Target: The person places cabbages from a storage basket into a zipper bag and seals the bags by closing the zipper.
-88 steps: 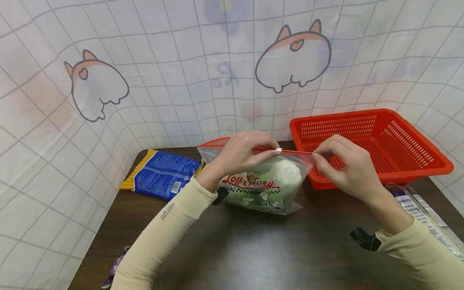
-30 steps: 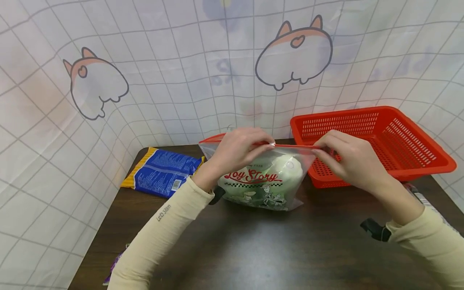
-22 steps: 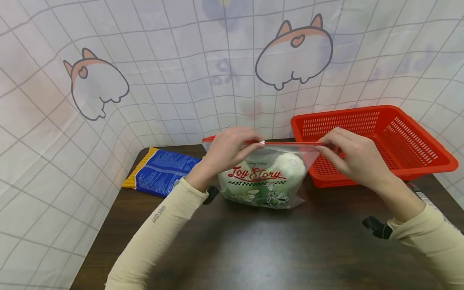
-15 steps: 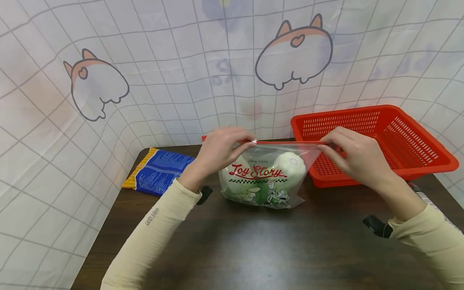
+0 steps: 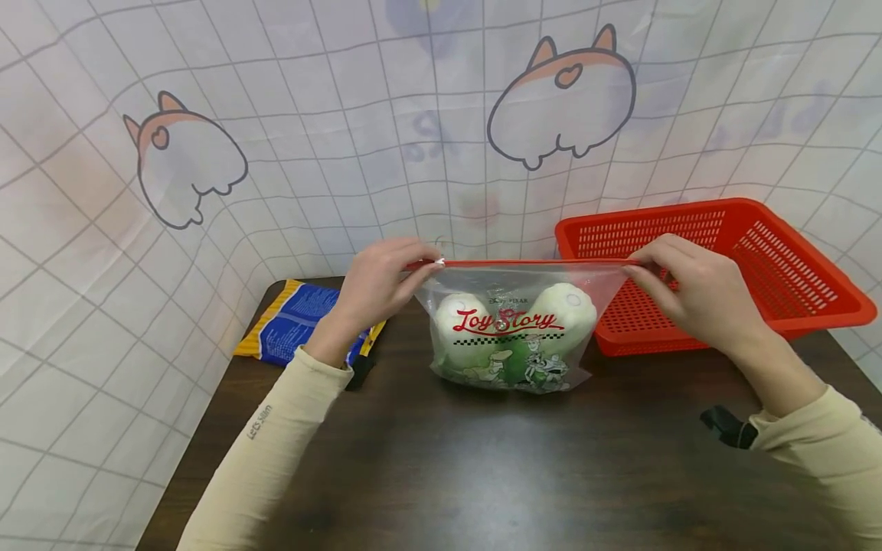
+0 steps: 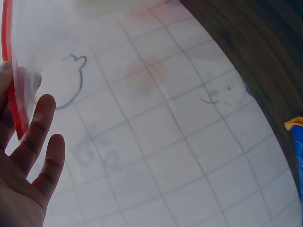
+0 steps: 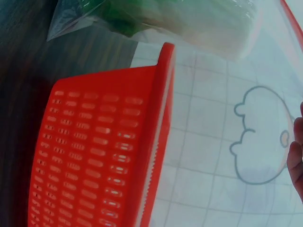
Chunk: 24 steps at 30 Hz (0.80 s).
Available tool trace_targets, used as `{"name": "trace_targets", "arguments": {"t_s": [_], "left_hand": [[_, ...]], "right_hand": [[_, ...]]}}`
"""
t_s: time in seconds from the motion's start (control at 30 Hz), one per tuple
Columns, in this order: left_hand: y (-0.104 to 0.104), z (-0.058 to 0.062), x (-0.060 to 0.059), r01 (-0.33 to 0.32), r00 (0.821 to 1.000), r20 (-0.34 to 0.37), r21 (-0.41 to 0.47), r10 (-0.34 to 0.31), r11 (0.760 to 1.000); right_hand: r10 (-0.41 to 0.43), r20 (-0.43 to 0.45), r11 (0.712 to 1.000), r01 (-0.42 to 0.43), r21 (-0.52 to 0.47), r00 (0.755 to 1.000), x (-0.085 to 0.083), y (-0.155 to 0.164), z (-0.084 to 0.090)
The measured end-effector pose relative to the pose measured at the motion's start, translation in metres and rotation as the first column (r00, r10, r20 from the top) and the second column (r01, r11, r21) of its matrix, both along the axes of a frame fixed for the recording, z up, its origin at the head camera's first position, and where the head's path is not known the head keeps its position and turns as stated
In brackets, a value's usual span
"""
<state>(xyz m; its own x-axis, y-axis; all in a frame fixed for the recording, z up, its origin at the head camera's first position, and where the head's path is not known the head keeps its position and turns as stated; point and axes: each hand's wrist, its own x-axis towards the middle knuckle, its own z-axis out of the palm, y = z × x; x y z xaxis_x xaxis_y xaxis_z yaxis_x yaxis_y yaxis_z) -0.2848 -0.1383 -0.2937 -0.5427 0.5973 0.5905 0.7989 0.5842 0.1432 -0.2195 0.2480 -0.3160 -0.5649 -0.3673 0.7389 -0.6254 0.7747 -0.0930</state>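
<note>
A clear zip bag [image 5: 513,325] printed "Toy Story" stands upright on the dark table [image 5: 482,474], with white and green stuff inside. Its red zip strip [image 5: 530,263] is stretched level between both hands. My left hand [image 5: 386,279] pinches the white slider at the strip's left end. My right hand [image 5: 678,287] pinches the strip's right end, in front of the basket. In the left wrist view the red strip [image 6: 9,75] runs past my fingers [image 6: 40,142]. The right wrist view shows the bag's bottom [image 7: 180,19] beside the basket.
A red slotted basket [image 5: 792,252] stands at the back right, close to the bag; its wall [image 7: 104,151] fills the right wrist view. A blue and yellow packet [image 5: 289,329] lies at the back left. A curtain printed with a grid pattern [image 5: 344,130] surrounds the table.
My left hand has drawn the white slider leftwards along the strip, from near its middle to its left end. The bag now stands more upright and sits a little further right.
</note>
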Motion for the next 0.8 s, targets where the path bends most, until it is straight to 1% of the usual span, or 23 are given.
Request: {"name": "trace_targets", "arguments": {"t_s": [0.17,0.33,0.63,0.8], "left_hand": [[-0.012,-0.005,0.000,-0.045,0.998,0.047,0.028,0.044,0.999],[-0.022,-0.010,-0.001,-0.077,0.995,0.067,0.052,0.073,0.996],[-0.031,-0.005,0.002,-0.076,0.993,0.099,0.104,0.066,0.992],[-0.030,-0.004,0.002,-0.053,0.996,0.079,0.142,0.042,0.988]], "right_hand": [[-0.021,0.021,1.000,0.021,-0.006,1.000,-0.002,0.005,-0.003],[-0.021,0.031,1.000,0.021,-0.011,0.999,-0.003,0.006,-0.004],[-0.013,0.017,1.000,0.013,-0.004,1.000,-0.002,0.005,-0.001],[0.000,0.025,1.000,0.000,-0.024,1.000,-0.003,0.005,-0.002]]}}
